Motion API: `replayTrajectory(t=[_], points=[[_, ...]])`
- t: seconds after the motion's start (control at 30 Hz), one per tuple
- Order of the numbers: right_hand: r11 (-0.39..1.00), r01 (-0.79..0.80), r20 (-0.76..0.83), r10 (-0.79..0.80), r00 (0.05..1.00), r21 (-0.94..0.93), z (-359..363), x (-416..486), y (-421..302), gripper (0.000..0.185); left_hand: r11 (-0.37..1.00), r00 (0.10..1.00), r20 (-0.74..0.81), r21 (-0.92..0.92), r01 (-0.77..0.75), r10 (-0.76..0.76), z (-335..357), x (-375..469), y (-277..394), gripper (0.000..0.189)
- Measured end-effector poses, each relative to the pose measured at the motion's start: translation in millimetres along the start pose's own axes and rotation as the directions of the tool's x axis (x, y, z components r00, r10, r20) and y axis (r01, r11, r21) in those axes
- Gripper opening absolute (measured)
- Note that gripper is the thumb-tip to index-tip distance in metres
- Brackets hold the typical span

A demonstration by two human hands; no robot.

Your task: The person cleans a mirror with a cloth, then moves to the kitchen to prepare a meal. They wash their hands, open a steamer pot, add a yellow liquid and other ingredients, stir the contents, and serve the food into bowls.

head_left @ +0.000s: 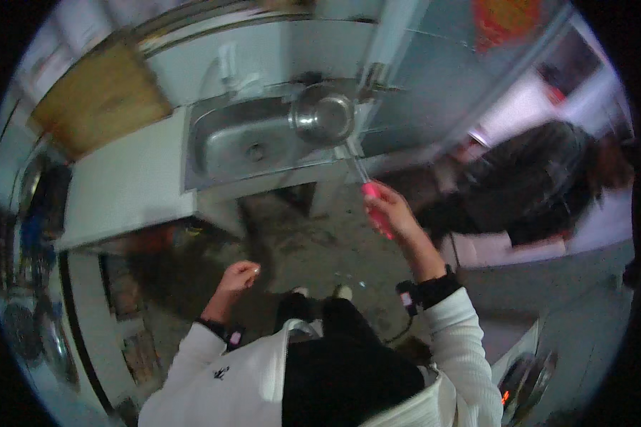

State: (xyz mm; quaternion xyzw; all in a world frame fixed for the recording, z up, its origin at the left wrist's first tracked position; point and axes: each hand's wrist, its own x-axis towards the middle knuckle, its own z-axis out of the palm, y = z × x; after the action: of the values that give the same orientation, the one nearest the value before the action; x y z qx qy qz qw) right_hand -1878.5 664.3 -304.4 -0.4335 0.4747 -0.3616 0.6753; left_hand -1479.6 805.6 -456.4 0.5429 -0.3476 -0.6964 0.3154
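Note:
My right hand (392, 210) is closed around the pink grip of a steel pan (325, 116) with a long handle. From the grip, a thin metal shank runs up to the pan's near rim. The round bowl of the pan is over the right end of a stainless steel sink (235, 140); motion blur hides whether it touches the sink. My left hand (239, 275) hangs over the floor in front of my body, its fingers curled in. I see nothing held in it. The sink's basin shows its drain.
A white counter (131, 179) adjoins the sink at left, with a wooden board (104, 99) leaning behind it. A faucet (374, 80) is at the sink's right corner. A person in a dark jacket (523, 176) bends over at right. Pans (48, 331) stand far left.

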Motion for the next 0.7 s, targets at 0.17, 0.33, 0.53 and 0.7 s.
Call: replayTrajectory(t=[0.17,0.33,0.53,0.7], points=[[0.886,-0.014,-0.09,0.063,0.994,0.464,-26.2,-186.8,23.8,0.027,0.989,0.977,0.156,0.001,0.148,-0.146,68.0,37.0,5.2,0.015],[0.852,0.259,-0.55,0.041,0.834,0.455,-40.7,-416.2,58.7,0.03,0.92,0.891,0.352,0.359,0.156,-0.288,153.5,65.4,-3.1,0.042],[0.849,0.524,-0.962,-0.076,0.261,0.075,-87.1,-686.5,107.4,0.04,0.894,0.86,0.418,0.438,0.092,-0.294,310.4,68.9,-46.5,0.059],[0.995,0.017,-0.98,-0.096,-0.172,-0.101,-194.0,-883.8,141.2,0.048,0.857,0.759,0.472,0.469,0.214,-0.448,473.6,25.8,-99.1,0.057]])
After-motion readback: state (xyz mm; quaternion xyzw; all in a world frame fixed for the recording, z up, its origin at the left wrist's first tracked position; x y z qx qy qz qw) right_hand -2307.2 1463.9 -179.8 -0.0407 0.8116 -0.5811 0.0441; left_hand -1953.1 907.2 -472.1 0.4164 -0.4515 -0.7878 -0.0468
